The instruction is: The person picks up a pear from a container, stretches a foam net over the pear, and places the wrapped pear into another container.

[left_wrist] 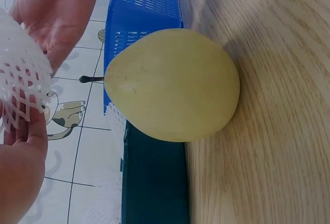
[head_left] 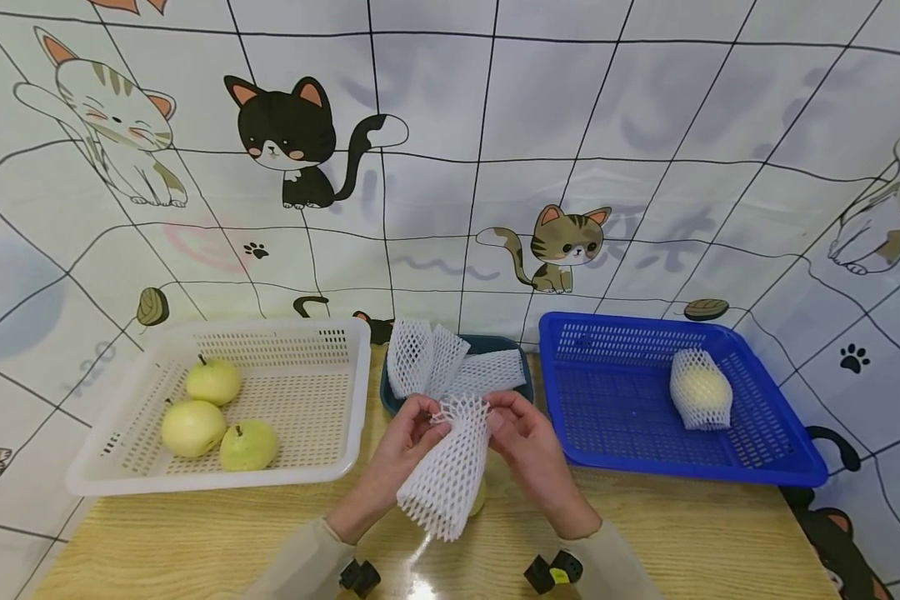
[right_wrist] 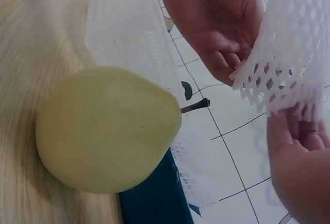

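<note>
Both hands hold a white foam net sleeve (head_left: 450, 475) by its gathered upper edge, above the table. My left hand (head_left: 401, 450) pinches the left side of that edge and my right hand (head_left: 528, 450) the right side. Under the sleeve a yellow-green pear (left_wrist: 172, 85) stands on the table, stem up; in the head view the sleeve hides most of it. Just behind the hands is a dark green basket (head_left: 528, 387) with several more foam net sleeves (head_left: 491, 371) in it.
To the left, a white basket (head_left: 356, 417) holds three pears (head_left: 193, 428). On the right a blue basket (head_left: 600, 408) contains one pear in a foam net (head_left: 701, 390). A cat-patterned sheet (head_left: 435, 192) hangs behind the wooden table (head_left: 270, 533).
</note>
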Action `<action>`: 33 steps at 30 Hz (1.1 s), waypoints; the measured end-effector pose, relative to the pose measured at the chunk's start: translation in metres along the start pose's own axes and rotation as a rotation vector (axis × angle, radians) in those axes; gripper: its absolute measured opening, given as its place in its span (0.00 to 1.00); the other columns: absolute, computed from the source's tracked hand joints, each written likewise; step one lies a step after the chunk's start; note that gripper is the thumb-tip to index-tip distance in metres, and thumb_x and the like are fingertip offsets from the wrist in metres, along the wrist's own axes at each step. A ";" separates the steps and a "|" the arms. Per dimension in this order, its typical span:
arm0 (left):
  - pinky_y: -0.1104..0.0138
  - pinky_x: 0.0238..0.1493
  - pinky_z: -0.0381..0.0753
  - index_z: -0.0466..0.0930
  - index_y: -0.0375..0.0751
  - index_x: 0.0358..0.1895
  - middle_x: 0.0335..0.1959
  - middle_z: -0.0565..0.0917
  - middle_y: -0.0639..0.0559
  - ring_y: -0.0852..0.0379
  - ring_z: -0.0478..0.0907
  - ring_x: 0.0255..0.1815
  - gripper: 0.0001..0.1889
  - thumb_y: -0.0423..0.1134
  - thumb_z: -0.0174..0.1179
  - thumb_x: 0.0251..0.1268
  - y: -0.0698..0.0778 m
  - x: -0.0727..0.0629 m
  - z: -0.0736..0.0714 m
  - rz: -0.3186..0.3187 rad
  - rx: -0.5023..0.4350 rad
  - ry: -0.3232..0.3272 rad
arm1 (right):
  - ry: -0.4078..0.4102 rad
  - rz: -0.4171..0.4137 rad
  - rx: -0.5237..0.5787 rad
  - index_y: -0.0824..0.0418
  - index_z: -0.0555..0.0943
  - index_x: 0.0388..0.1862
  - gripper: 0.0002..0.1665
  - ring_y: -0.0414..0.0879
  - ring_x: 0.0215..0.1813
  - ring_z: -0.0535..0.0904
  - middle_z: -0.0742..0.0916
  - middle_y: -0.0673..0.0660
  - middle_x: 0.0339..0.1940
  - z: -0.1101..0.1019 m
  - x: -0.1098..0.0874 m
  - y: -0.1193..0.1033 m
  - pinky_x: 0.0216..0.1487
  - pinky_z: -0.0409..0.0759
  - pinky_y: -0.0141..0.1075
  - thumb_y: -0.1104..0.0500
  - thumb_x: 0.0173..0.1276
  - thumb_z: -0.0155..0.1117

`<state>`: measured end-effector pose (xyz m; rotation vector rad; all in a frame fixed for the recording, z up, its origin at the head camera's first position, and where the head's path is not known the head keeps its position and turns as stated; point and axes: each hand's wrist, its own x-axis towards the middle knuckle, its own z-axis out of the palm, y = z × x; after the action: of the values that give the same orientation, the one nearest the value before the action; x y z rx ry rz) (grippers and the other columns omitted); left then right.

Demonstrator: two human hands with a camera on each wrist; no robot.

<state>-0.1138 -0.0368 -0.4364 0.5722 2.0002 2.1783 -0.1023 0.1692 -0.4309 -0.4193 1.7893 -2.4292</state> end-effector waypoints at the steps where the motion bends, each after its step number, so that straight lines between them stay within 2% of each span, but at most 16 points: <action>1: 0.73 0.42 0.79 0.66 0.26 0.50 0.45 0.73 0.49 0.62 0.78 0.43 0.06 0.23 0.52 0.77 0.000 0.000 0.000 0.004 -0.007 0.005 | -0.009 0.032 -0.018 0.72 0.70 0.65 0.19 0.40 0.52 0.82 0.84 0.52 0.50 -0.001 0.000 0.000 0.54 0.83 0.33 0.66 0.81 0.55; 4: 0.72 0.41 0.80 0.65 0.24 0.51 0.45 0.74 0.49 0.62 0.79 0.43 0.07 0.23 0.51 0.77 0.000 -0.001 0.000 0.018 -0.029 0.004 | -0.029 0.107 -0.113 0.76 0.69 0.70 0.26 0.42 0.53 0.83 0.85 0.54 0.52 -0.002 0.001 0.000 0.54 0.83 0.33 0.66 0.78 0.58; 7: 0.72 0.42 0.80 0.65 0.24 0.51 0.44 0.75 0.49 0.63 0.79 0.44 0.08 0.23 0.52 0.77 0.000 -0.001 -0.001 0.035 -0.033 -0.004 | -0.032 0.147 -0.197 0.77 0.73 0.66 0.24 0.42 0.50 0.82 0.85 0.55 0.50 -0.002 0.001 -0.001 0.52 0.83 0.33 0.65 0.77 0.61; 10: 0.72 0.41 0.80 0.65 0.24 0.50 0.41 0.76 0.48 0.63 0.78 0.42 0.07 0.23 0.52 0.77 -0.001 -0.001 -0.002 0.039 -0.020 -0.009 | -0.018 0.145 -0.259 0.76 0.77 0.58 0.18 0.42 0.45 0.81 0.84 0.55 0.45 -0.001 0.000 -0.002 0.48 0.81 0.31 0.65 0.76 0.63; 14: 0.72 0.41 0.79 0.64 0.25 0.50 0.40 0.76 0.49 0.62 0.78 0.41 0.07 0.24 0.51 0.77 -0.001 -0.002 -0.003 0.020 -0.019 -0.041 | 0.004 0.109 -0.301 0.73 0.77 0.52 0.13 0.41 0.41 0.79 0.82 0.54 0.41 -0.001 -0.001 -0.001 0.44 0.79 0.30 0.64 0.76 0.64; 18: 0.70 0.48 0.79 0.63 0.25 0.50 0.41 0.77 0.50 0.63 0.77 0.44 0.08 0.28 0.49 0.78 0.001 -0.004 -0.004 -0.032 -0.091 -0.087 | 0.013 0.064 -0.319 0.72 0.76 0.49 0.11 0.40 0.39 0.78 0.81 0.54 0.40 0.000 -0.003 0.002 0.42 0.79 0.30 0.64 0.77 0.63; 22: 0.69 0.50 0.80 0.65 0.30 0.50 0.40 0.78 0.53 0.64 0.77 0.45 0.08 0.32 0.51 0.80 0.004 -0.006 -0.004 -0.067 -0.136 -0.098 | 0.009 0.022 -0.311 0.71 0.76 0.46 0.09 0.40 0.39 0.78 0.81 0.54 0.39 0.001 -0.004 0.005 0.42 0.80 0.30 0.65 0.77 0.63; 25: 0.70 0.48 0.80 0.65 0.30 0.48 0.37 0.78 0.55 0.64 0.78 0.42 0.08 0.32 0.53 0.81 0.002 -0.006 -0.003 -0.042 -0.127 -0.094 | 0.006 0.001 -0.293 0.71 0.75 0.46 0.08 0.40 0.40 0.78 0.80 0.54 0.39 0.001 -0.006 0.007 0.42 0.80 0.30 0.65 0.77 0.62; 28: 0.71 0.45 0.79 0.63 0.26 0.47 0.35 0.76 0.57 0.65 0.76 0.39 0.09 0.31 0.52 0.81 -0.003 -0.007 0.000 -0.001 -0.138 -0.074 | 0.010 0.001 -0.274 0.71 0.75 0.48 0.09 0.40 0.41 0.78 0.80 0.54 0.40 0.002 -0.008 0.009 0.42 0.80 0.30 0.65 0.78 0.61; 33: 0.73 0.37 0.73 0.62 0.27 0.47 0.29 0.70 0.59 0.65 0.69 0.33 0.10 0.33 0.49 0.83 -0.009 -0.011 0.004 -0.015 -0.134 -0.018 | 0.006 0.023 -0.221 0.71 0.75 0.52 0.10 0.41 0.44 0.80 0.82 0.55 0.43 0.002 -0.011 0.015 0.43 0.81 0.31 0.64 0.80 0.58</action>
<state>-0.1036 -0.0356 -0.4473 0.5541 1.8258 2.2683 -0.0927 0.1657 -0.4464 -0.4063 2.0619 -2.2274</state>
